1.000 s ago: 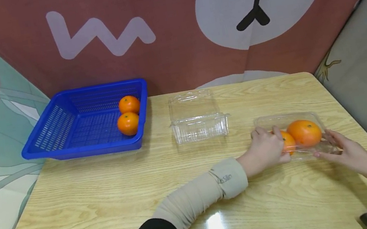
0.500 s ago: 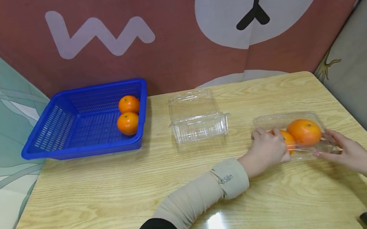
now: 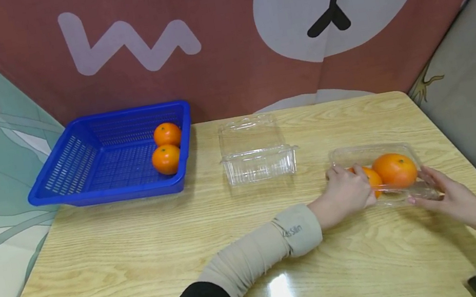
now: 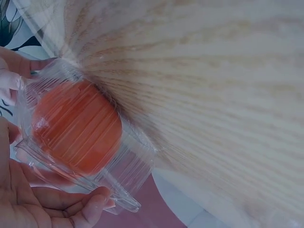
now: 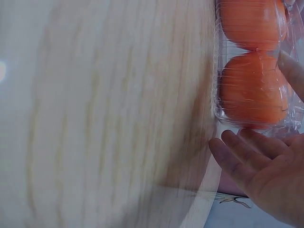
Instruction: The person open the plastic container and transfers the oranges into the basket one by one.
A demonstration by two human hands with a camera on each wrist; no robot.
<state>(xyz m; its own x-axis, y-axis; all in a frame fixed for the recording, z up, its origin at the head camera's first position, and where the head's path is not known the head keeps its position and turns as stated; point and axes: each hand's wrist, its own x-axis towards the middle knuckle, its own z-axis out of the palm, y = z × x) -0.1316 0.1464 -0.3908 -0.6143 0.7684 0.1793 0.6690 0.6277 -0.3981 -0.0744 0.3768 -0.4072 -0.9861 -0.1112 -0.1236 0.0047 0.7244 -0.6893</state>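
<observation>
At the table's right side, a clear plastic clamshell box (image 3: 369,151) holds two oranges: the right one (image 3: 394,170) is mostly visible, and the left one (image 3: 374,180) is partly covered by my left hand (image 3: 348,190). That hand's fingers curl over the box's left end; the left wrist view shows its fingers and thumb pinching the clear rim (image 4: 126,197). My right hand (image 3: 453,197) holds the right end between thumb and fingers. From the right wrist, both oranges show through the ribbed wall, with the fingertips (image 5: 230,137) near the end. Glare obscures the lid's position.
A second clear clamshell box (image 3: 259,166) stands mid-table with its lid folded back. A blue plastic basket (image 3: 114,194) at the back left contains two oranges (image 3: 167,159) against its right wall. A patterned cloth (image 3: 227,82) hangs behind the wooden table (image 3: 144,267).
Both hands stay at the box's ends with hardly any movement. The whole head view shifts very slightly.
</observation>
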